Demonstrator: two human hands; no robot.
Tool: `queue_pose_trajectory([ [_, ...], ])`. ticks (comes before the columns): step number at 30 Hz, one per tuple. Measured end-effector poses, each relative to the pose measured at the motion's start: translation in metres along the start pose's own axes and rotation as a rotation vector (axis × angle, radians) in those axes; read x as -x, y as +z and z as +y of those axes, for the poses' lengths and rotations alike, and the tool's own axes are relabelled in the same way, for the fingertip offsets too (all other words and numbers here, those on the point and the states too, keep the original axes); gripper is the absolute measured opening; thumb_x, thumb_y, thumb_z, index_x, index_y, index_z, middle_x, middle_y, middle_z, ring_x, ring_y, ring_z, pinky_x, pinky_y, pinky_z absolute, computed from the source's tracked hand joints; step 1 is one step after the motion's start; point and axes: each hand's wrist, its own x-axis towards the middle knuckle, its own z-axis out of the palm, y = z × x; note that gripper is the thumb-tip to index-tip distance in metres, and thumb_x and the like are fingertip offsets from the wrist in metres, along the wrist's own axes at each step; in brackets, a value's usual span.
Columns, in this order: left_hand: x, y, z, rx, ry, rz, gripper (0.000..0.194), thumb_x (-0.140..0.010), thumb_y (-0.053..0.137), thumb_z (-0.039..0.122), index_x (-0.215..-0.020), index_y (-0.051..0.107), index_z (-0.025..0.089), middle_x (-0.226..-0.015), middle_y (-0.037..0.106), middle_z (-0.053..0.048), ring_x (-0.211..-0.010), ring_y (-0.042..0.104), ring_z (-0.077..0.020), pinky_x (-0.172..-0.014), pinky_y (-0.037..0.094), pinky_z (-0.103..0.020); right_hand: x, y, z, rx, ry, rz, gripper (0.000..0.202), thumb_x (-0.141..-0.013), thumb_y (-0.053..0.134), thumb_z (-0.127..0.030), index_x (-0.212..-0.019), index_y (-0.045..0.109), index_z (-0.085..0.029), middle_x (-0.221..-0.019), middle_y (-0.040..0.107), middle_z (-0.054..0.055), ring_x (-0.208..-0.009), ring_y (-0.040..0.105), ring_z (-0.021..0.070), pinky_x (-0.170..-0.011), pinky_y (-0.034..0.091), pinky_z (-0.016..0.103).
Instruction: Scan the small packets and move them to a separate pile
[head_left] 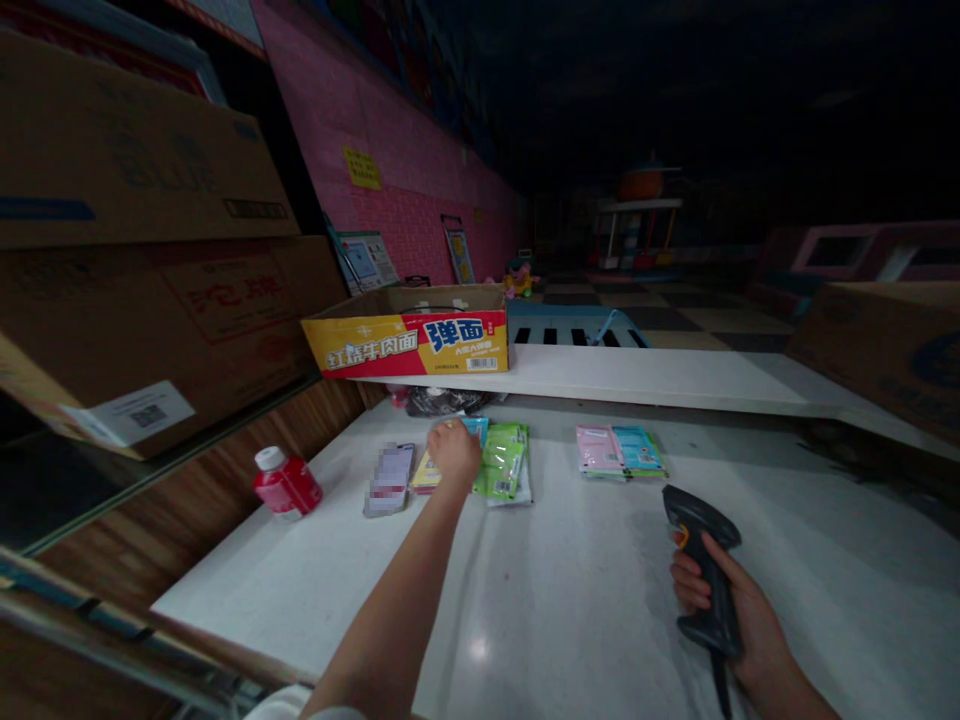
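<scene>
My right hand (739, 600) is wrapped round the grip of a black barcode scanner (705, 540), its head tipped up to the left and its cable hanging down. My left hand (454, 452) is closed above several flat packets, its fingertips hidden beneath it. Around it a yellow packet (426, 474) shows on the left, a blue packet (477, 428) behind, and a green packet (502, 462) on the right. Farther right, a pink packet (599, 450) and another blue packet (636, 451) lie side by side.
A phone (390, 478) and a red bottle with a white cap (288, 485) stand or lie left on the white counter (525, 610). An open noodle carton (412, 345) sits on the raised ledge (645, 375). Cardboard boxes (150, 330) are stacked at left; another box (885, 340) is right.
</scene>
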Motion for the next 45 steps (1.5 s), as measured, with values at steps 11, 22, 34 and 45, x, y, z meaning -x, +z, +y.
queue_pose_trajectory([
  [11, -0.034, 0.006, -0.028, 0.181, -0.173, -0.184, 0.030, -0.070, 0.070, 0.035, -0.092, 0.066, 0.015, -0.102, 0.069, -0.020, -0.101, 0.064, -0.0348, -0.079, 0.048, -0.037, 0.000, -0.003, 0.001, -0.066, 0.010, -0.004, 0.024, -0.077, 0.072, -0.029, -0.088, 0.054, -0.019, -0.059, 0.043, -0.006, -0.042, 0.036, 0.0038, -0.036, 0.034, 0.012],
  [22, 0.039, 0.018, -0.026, 1.316, -0.073, -0.031, 0.024, -0.077, 0.058, 0.041, -0.083, 0.046, 0.021, -0.067, 0.057, 0.003, -0.059, 0.059, -0.0149, -0.053, 0.053, -0.027, 0.002, -0.001, 0.003, 0.077, -0.010, 0.013, 0.031, -0.070, 0.078, -0.034, -0.084, 0.056, -0.018, -0.056, 0.046, -0.006, -0.040, 0.038, 0.0041, -0.036, 0.034, 0.014],
  [34, 0.113, 0.046, -0.015, 1.476, -0.106, -0.168, 0.033, -0.077, 0.061, 0.050, -0.085, 0.046, 0.021, -0.061, 0.051, 0.005, -0.056, 0.056, -0.0138, -0.052, 0.055, -0.028, 0.039, 0.044, 0.047, 0.772, -0.061, 0.023, 0.044, -0.069, 0.074, -0.054, -0.093, 0.058, -0.021, -0.053, 0.054, -0.005, -0.037, 0.046, 0.0103, -0.032, 0.037, 0.021],
  [45, 0.114, 0.043, -0.014, 1.377, -0.076, -0.138, 0.023, -0.080, 0.056, 0.041, -0.085, 0.049, 0.020, -0.070, 0.055, 0.000, -0.063, 0.058, -0.0159, -0.056, 0.059, -0.034, 0.059, 0.085, 0.066, 0.962, -0.049, -0.034, 0.047, -0.070, 0.067, -0.062, -0.086, 0.055, -0.020, -0.051, 0.051, -0.007, -0.035, 0.044, 0.0096, -0.031, 0.038, 0.021],
])
